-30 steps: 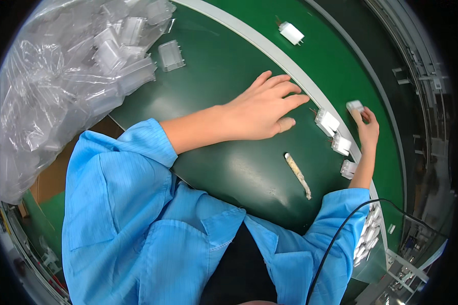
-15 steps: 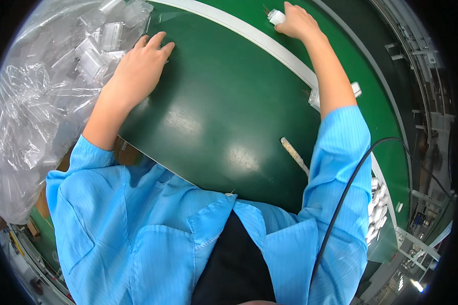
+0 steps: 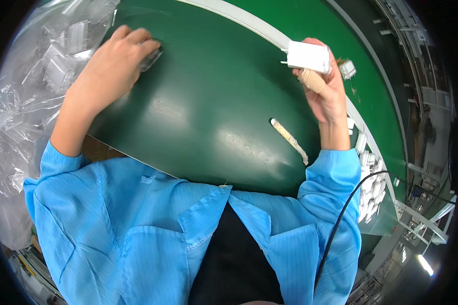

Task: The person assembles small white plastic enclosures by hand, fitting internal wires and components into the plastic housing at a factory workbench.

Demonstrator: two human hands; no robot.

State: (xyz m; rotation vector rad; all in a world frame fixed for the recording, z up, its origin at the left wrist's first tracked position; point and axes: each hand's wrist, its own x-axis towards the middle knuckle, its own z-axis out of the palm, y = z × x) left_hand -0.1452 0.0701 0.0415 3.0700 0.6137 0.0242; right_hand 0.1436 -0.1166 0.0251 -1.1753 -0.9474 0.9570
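A white plug-in charger (image 3: 309, 56) with its prongs toward the left is gripped in my right hand (image 3: 326, 94), above the white rail. Beige wrapping covers the thumb of that hand. My left hand (image 3: 114, 66), slightly blurred, has its fingers closed round a clear plastic piece (image 3: 151, 59) over the far left of the dark green table (image 3: 198, 112). Just left of it lies a large clear plastic bag (image 3: 15, 137) with clear plastic shells (image 3: 58, 66) in it.
Beyond the white rail (image 3: 254, 20), another white charger (image 3: 347, 69) lies on the bright green belt (image 3: 379, 112). A tape-wrapped stick (image 3: 290, 141) rests on the table. White chargers (image 3: 372, 188) are heaped at the right. A black cable (image 3: 341, 218) crosses my right sleeve.
My right hand has come back from the belt toward me, bringing the charger over the rail. My left hand has shifted left, its spread fingers now closed on a clear plastic piece.
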